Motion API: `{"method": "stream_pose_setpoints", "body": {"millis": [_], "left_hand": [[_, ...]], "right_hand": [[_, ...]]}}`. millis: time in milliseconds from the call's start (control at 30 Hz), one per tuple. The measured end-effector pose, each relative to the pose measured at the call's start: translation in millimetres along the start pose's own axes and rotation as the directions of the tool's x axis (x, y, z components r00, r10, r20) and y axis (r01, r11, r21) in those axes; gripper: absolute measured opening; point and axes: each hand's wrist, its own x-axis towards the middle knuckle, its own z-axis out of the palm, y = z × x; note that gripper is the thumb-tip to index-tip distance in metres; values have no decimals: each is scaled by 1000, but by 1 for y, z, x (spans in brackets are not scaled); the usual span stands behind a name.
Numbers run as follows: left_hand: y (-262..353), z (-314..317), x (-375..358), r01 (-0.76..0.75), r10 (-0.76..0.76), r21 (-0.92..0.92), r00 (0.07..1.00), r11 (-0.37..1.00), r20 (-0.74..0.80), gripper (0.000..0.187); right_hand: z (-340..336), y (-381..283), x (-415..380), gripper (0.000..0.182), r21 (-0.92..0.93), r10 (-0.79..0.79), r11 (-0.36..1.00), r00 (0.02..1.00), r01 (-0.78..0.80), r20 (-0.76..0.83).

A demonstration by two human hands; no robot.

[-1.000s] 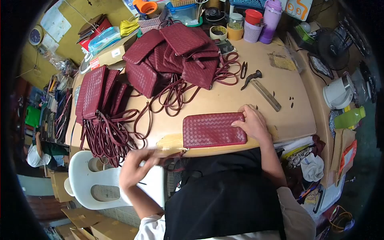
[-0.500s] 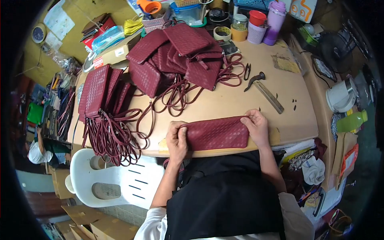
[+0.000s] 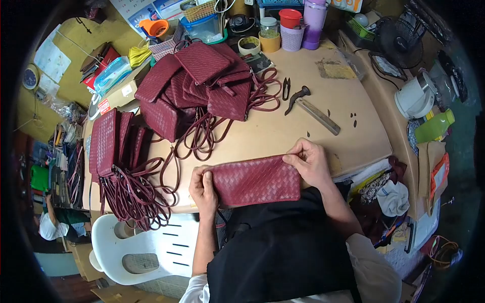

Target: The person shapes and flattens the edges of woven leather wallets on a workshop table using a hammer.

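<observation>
A flat maroon woven-pattern pouch (image 3: 256,181) is stretched between my two hands at the table's front edge, over my black apron. My left hand (image 3: 203,191) grips its left end, thumb on the front face. At the upper right corner, my right hand (image 3: 309,162) pinches the top edge between thumb and fingers. More maroon pouches (image 3: 202,76) lie heaped beyond, with thin cord straps trailing from them. To the left stands a row of similar pouches (image 3: 107,144), their straps (image 3: 136,194) hanging over the edge.
A hammer (image 3: 317,115) and small black snips (image 3: 286,89) lie on the table (image 3: 252,136). Along the back are a tape roll (image 3: 249,46), a jar (image 3: 269,28) and a purple tumbler (image 3: 314,22). A white chair (image 3: 151,247) stands front left. Another person (image 3: 53,224) is far left.
Both hands have drawn the pouch slightly down and left, towards my body, and its front face tips more towards me. My view has shifted, too.
</observation>
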Motion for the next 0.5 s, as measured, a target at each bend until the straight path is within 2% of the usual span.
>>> {"method": "stream_pose_setpoints", "body": {"millis": [33,67,100,133,167,200,233,267,300,333,367,400,433,467,500], "left_hand": [[7,4,6,25,-23,210,1000,977,-13,13],[15,9,13,52,-43,409,999,911,-32,19],[25,12,22,-223,228,724,969,653,92,35],[26,16,21,-296,235,680,954,671,183,40],[27,22,18,-367,245,628,930,687,275,45],[29,30,13,-427,148,513,855,744,497,50],[33,41,7,-447,65,388,718,806,693,54],[44,59,-1,-539,38,397,627,743,778,57],[53,76,-8,-627,-1,390,527,675,850,61],[45,84,-14,-627,-1,388,525,676,851,61],[29,91,-20,-669,-76,455,514,587,854,66],[23,95,-21,-708,-153,510,506,489,849,71],[20,95,-22,-709,-152,507,504,489,850,71],[19,95,-23,-709,-172,519,504,477,846,71],[19,96,-25,-703,-198,534,506,469,840,72]], "right_hand": [[-1,-2,2,22,-91,92,992,996,-92,2],[-4,-3,5,22,-92,93,991,996,-92,1],[-9,-5,10,27,-511,-234,846,966,149,-106],[-14,-7,17,31,-840,-548,479,834,256,-58],[-21,-3,28,31,-840,-550,481,833,253,-64],[-31,7,43,36,-884,-559,447,815,139,-154],[-40,18,56,42,-911,-569,411,787,21,-239],[-48,29,70,42,-912,-569,410,787,19,-240],[-56,40,84,44,-928,-476,371,851,-35,-222],[-61,44,89,46,-942,-375,325,903,-83,-209],[-67,47,90,46,-942,-374,324,904,-84,-209],[-70,47,89,41,-892,-322,444,914,-84,-246],[-74,47,90,38,-826,-269,557,922,-86,-278],[-78,47,85,38,-825,-265,557,923,-90,-280],[-79,44,70,35,-582,-127,810,947,-73,-296]]}}
